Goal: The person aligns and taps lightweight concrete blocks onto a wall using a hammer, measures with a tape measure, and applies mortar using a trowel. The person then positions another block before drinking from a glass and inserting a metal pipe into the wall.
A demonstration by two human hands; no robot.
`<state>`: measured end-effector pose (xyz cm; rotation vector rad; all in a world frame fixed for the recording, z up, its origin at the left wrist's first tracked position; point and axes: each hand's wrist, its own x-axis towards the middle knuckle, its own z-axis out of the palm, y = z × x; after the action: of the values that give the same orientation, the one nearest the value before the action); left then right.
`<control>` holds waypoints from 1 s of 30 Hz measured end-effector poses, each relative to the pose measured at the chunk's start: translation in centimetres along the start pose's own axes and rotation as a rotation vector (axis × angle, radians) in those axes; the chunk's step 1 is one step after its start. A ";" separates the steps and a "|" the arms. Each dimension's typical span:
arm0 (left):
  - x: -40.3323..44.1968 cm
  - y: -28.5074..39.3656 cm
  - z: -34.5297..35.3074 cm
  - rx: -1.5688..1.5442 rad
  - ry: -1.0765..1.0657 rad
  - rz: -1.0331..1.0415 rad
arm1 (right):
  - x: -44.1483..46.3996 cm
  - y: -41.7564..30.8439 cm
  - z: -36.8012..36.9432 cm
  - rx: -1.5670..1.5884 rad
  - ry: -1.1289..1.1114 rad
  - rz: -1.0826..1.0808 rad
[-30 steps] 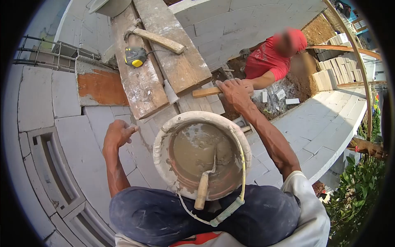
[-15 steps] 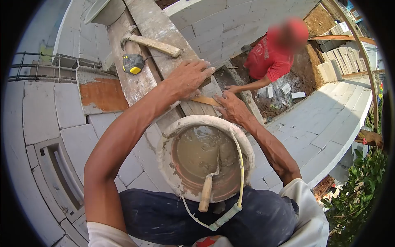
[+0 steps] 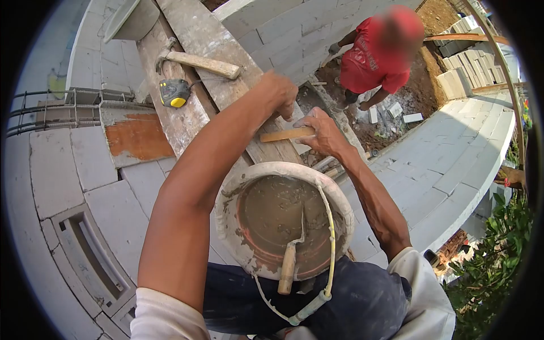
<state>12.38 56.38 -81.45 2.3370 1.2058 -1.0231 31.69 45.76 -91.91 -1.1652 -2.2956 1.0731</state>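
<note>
My right hand (image 3: 322, 134) is closed around one end of a short wooden piece (image 3: 286, 134), held above the end of the planks. Just left of it, my left hand (image 3: 277, 95) hangs over the right plank (image 3: 224, 54) with its fingers bent down; whatever is under them is hidden. Below both hands a bucket (image 3: 228, 190) of wet grey mortar (image 3: 272, 204) rests at my lap, and a trowel (image 3: 288, 266) stands in it, handle toward me. On the left plank lie a hammer (image 3: 204, 63) and a tape measure (image 3: 174, 92).
A co-worker in a red shirt (image 3: 371, 56) stands below at the upper right, beside a block wall (image 3: 300, 34). Pale blocks (image 3: 110, 212) lie at the left, near rebar (image 3: 56, 110). A curved block wall (image 3: 447, 164) runs along the right. A tub (image 3: 133, 22) is at the upper left.
My left hand has moved from the left side up over the planks. My right hand keeps the wooden piece. The co-worker's arm has drawn away from it and the co-worker stands more upright.
</note>
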 end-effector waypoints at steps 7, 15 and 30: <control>0.5 -0.5 0.1 0.052 -0.013 0.060 | 1.5 -0.8 1.3 0.906 0.148 0.430; 1.7 -1.9 1.9 -0.075 0.174 0.188 | 0.7 0.0 4.6 0.895 0.543 0.599; 0.8 -2.4 1.4 -0.150 0.194 0.219 | 4.5 -1.8 4.2 0.770 0.568 0.581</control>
<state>10.13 57.51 -82.90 2.4251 1.0231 -0.6245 25.53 46.69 -93.46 -1.5341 -0.9745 1.3941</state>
